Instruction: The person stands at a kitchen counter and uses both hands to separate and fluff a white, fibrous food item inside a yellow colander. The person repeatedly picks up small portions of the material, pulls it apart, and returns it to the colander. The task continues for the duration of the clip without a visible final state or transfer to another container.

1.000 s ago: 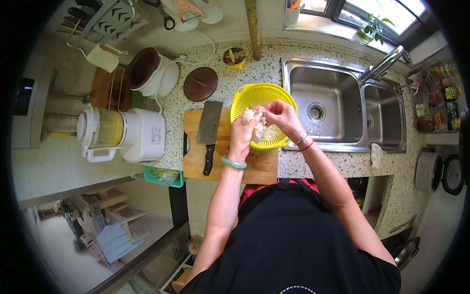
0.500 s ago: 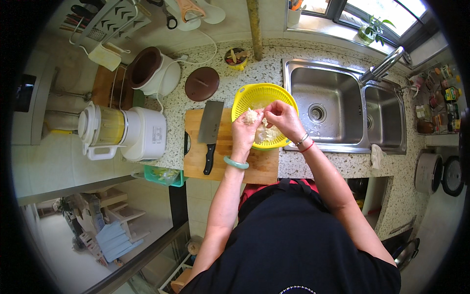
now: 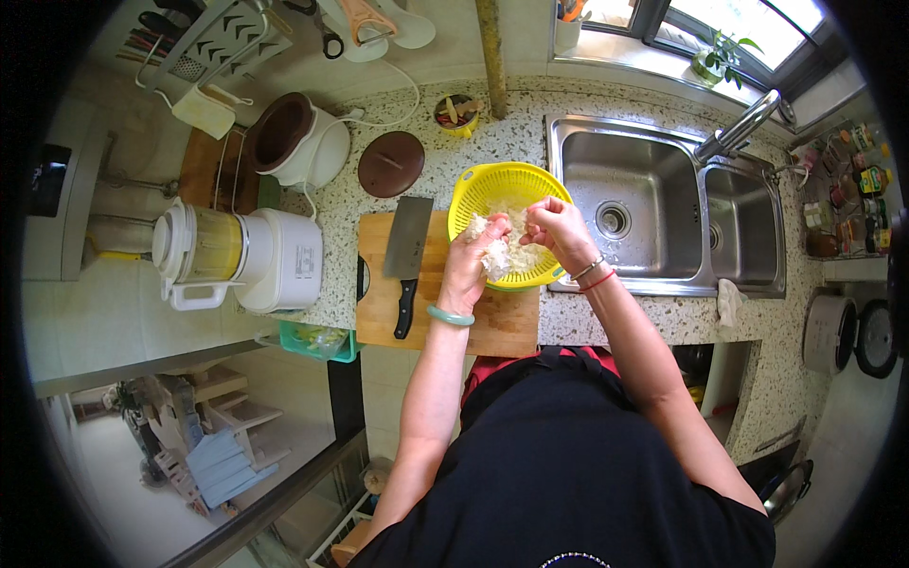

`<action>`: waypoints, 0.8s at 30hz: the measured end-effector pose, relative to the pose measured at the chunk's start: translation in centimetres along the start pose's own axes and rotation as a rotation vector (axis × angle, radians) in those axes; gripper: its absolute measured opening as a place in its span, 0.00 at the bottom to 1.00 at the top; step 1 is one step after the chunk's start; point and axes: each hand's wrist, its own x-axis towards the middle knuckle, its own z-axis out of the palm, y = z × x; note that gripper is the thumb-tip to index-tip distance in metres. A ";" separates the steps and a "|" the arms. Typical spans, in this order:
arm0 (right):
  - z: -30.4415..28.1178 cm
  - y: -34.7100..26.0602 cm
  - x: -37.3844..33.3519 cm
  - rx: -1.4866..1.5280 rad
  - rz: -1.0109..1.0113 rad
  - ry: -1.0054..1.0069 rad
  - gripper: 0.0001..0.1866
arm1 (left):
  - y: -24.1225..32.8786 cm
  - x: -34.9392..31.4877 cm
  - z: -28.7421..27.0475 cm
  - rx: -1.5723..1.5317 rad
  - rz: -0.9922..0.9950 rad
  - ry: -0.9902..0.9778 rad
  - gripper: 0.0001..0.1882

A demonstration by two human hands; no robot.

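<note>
My left hand (image 3: 465,272) is closed around a white, ruffled clump of food (image 3: 495,257), possibly white fungus, over the near left side of a yellow colander (image 3: 461,201). Close beside it, the fingers of my right hand (image 3: 561,233) are pinched together above the colander; whatever is between them is too small to make out. Loose white pieces (image 3: 524,257) lie in the colander beneath both hands. The colander partly overlaps a wooden cutting board (image 3: 502,327), where a cleaver (image 3: 408,248) with a black handle lies left of my left hand.
Right of the colander is a double steel sink (image 3: 630,180) with a faucet (image 3: 740,128). A brown lid (image 3: 391,163), a small yellow pot (image 3: 456,115), a white cooker (image 3: 322,151) and a blender (image 3: 213,248) stand behind and left. A green basket (image 3: 317,341) hangs below the counter edge.
My left hand has turned and shifted slightly nearer, showing more of the white clump. My right fingers have drawn a little apart from it, to the right.
</note>
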 end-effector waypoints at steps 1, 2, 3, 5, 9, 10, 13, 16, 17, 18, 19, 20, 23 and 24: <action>0.1 -0.2 -0.2 0.027 0.018 -0.029 0.05 | 0.0 -0.1 0.2 0.071 0.020 0.019 0.12; 0.2 -0.3 -0.3 -0.009 0.021 -0.035 0.06 | -0.1 -0.2 0.4 0.142 0.040 0.038 0.12; 0.4 -0.4 -0.4 -0.046 0.023 -0.041 0.06 | -0.1 -0.1 0.6 0.173 0.063 0.029 0.12; 0.8 -0.6 -0.7 -0.111 0.003 -0.046 0.06 | -0.2 -0.1 1.0 0.238 0.107 0.008 0.11; 1.4 -0.9 -0.8 -0.409 -0.123 -0.032 0.07 | -0.4 0.0 1.1 0.281 0.119 0.016 0.10; 1.6 -1.0 -0.9 -0.529 -0.162 -0.024 0.06 | -0.5 0.2 1.0 0.288 0.127 0.010 0.09; 1.9 -0.9 -0.9 -0.618 -0.197 0.043 0.08 | -0.8 0.5 0.7 0.295 0.125 -0.001 0.09; 1.7 -0.6 -1.2 -0.634 -0.207 0.075 0.09 | -1.1 0.8 0.4 0.286 0.100 -0.018 0.10; 1.7 -0.5 -1.3 -0.635 -0.214 0.084 0.09 | -1.2 0.9 0.3 0.281 0.091 -0.024 0.10; 1.7 -0.3 -1.2 -0.694 -0.269 0.104 0.09 | -1.4 0.9 0.1 0.276 0.094 -0.021 0.10; 1.7 -0.2 -1.1 -0.754 -0.323 0.128 0.08 | -1.3 0.8 0.3 0.269 0.093 -0.021 0.10; 1.6 -0.1 -1.0 -0.813 -0.376 0.153 0.08 | -1.3 0.8 0.4 0.263 0.093 -0.020 0.10; 1.9 -0.4 -1.3 -0.834 -0.426 0.144 0.08 | -1.3 0.7 0.1 0.265 0.091 -0.026 0.10; 2.1 -0.6 -1.4 -0.834 -0.396 0.133 0.07 | -1.3 0.7 0.1 0.290 0.096 0.005 0.10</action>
